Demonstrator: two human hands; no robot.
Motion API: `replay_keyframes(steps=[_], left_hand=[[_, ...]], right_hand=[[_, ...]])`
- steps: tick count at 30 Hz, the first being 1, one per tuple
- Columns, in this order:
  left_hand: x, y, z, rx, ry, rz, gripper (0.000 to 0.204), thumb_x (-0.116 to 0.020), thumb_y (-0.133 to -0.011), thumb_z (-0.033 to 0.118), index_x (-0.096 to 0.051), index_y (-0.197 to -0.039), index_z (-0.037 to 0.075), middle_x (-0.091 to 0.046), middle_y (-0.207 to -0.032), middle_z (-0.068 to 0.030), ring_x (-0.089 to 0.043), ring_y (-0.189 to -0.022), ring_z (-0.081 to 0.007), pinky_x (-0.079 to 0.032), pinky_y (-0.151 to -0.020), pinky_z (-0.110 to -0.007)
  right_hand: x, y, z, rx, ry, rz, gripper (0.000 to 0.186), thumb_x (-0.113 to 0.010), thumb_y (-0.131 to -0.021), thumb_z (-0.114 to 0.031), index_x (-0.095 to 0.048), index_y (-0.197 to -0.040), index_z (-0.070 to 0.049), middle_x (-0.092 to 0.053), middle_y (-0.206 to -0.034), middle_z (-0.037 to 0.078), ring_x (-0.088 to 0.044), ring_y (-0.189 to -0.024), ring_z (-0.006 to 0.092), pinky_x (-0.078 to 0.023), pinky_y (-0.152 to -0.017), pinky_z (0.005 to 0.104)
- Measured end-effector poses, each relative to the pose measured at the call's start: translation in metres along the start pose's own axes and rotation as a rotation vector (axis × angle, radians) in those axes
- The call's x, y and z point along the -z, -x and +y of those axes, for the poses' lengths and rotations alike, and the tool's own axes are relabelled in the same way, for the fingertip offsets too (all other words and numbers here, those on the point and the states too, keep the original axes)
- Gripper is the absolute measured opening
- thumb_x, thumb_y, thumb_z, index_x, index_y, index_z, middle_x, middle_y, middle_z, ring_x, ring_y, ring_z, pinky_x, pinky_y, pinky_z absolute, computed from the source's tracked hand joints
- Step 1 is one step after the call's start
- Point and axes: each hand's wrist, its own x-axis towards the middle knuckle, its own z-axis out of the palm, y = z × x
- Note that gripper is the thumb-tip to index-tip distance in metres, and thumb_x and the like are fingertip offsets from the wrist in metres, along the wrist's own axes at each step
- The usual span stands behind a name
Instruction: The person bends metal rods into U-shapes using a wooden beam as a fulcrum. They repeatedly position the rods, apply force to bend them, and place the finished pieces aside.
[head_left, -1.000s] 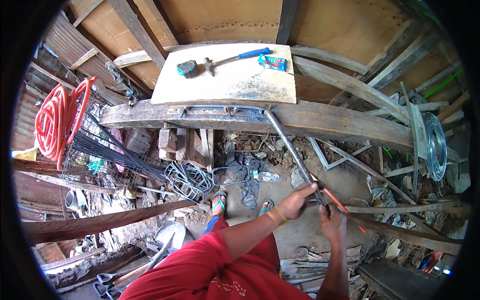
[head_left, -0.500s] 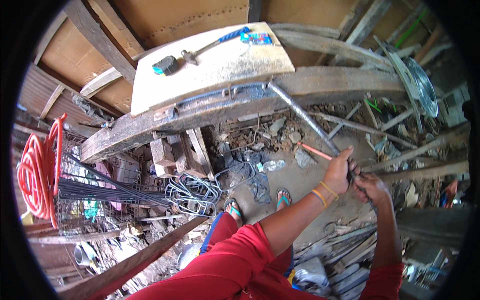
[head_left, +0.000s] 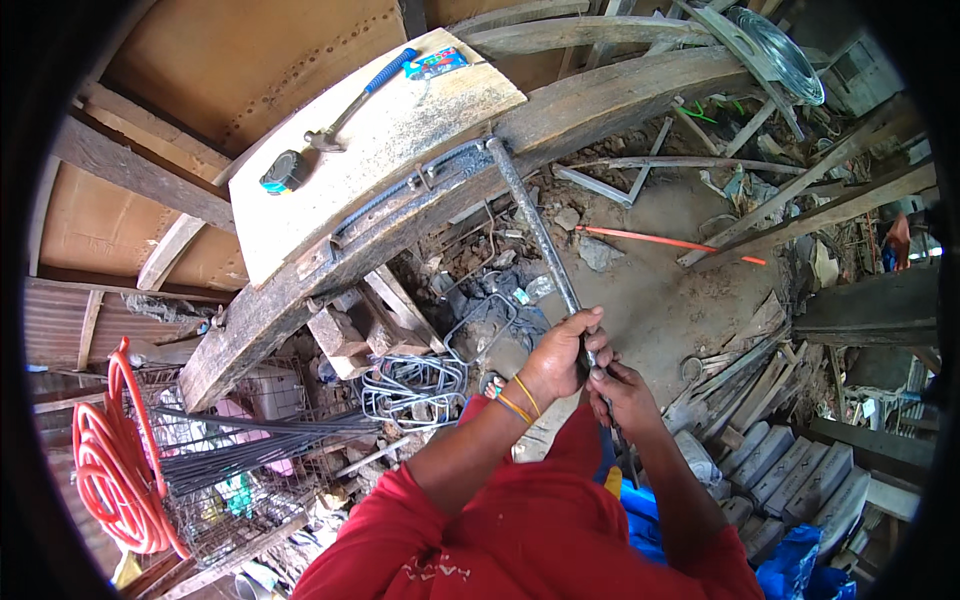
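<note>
My left hand (head_left: 562, 362) is closed round a long grey pipe (head_left: 530, 215), and just below it my right hand (head_left: 620, 395) grips the same length where it turns darker and thinner. The pipe's far end meets a rebar piece (head_left: 390, 195) lying along a jig of short metal pegs on the thick wooden beam (head_left: 570, 115). Above that, a pale board (head_left: 280, 230) carries a tape measure (head_left: 283, 171), a hammer with a blue handle (head_left: 380, 72) and a small blue packet (head_left: 436, 62).
Orange hose (head_left: 115, 470) hangs at left beside long dark bars (head_left: 240, 460). Bent rebar loops (head_left: 410, 385), rubble (head_left: 600, 250) and an orange strip (head_left: 660, 240) lie below the beam. Slanting timbers (head_left: 820, 210) cross at right, near a wire coil (head_left: 780, 55) and stacked blocks (head_left: 780, 470).
The view has turned, so the beam now slants. The pipe has swung round to nearer square with the beam, and both my hands have moved leftward with it, toward my body.
</note>
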Motion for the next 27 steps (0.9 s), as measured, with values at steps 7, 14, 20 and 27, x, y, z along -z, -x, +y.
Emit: replay_keyframes(steps=[7,14,20,27], left_hand=[[0.033,0.023,0.024,-0.046,-0.531,0.127,0.047,-0.056,-0.1,0.043,-0.055,-0.134,0.011,-0.067,-0.12,-0.0097,-0.062,-0.109,-0.0234,-0.043,-0.103,-0.043],[0.073,0.094,0.058,0.043,-0.909,0.301,0.039,-0.05,-0.105,0.027,-0.055,-0.135,0.001,-0.068,-0.121,-0.0128,-0.065,-0.104,-0.0197,-0.05,-0.096,-0.035],[0.069,0.113,0.066,-0.115,-1.842,0.26,0.043,-0.06,-0.099,0.037,-0.06,-0.125,0.003,-0.07,-0.11,-0.0179,-0.067,-0.102,-0.0277,-0.052,-0.091,-0.039],[0.004,0.126,0.043,-0.596,-2.084,0.146,0.048,-0.069,-0.091,0.022,-0.055,-0.134,0.006,-0.064,-0.125,-0.0195,-0.061,-0.119,-0.037,-0.05,-0.102,-0.043]], right_hand=[[0.049,-0.004,-0.016,-0.251,-0.266,-0.338,0.047,-0.039,-0.108,-0.049,-0.061,-0.117,-0.007,-0.065,-0.085,0.004,-0.064,-0.073,0.0169,-0.054,-0.065,0.0331],[0.057,0.004,-0.008,-0.255,-0.219,-0.336,0.054,-0.042,-0.105,-0.056,-0.058,-0.115,-0.005,-0.062,-0.083,0.006,-0.063,-0.071,0.0184,-0.053,-0.066,0.033],[0.084,0.077,0.026,-0.205,0.305,-0.216,0.039,-0.057,-0.101,-0.047,-0.061,-0.103,-0.009,-0.061,-0.077,0.003,-0.058,-0.06,0.0117,-0.046,-0.054,0.0278],[0.087,0.209,0.026,-0.444,0.367,-0.087,0.033,-0.069,-0.093,-0.034,-0.059,-0.084,-0.005,-0.059,-0.066,0.002,-0.057,-0.055,0.0127,-0.047,-0.052,0.0303]])
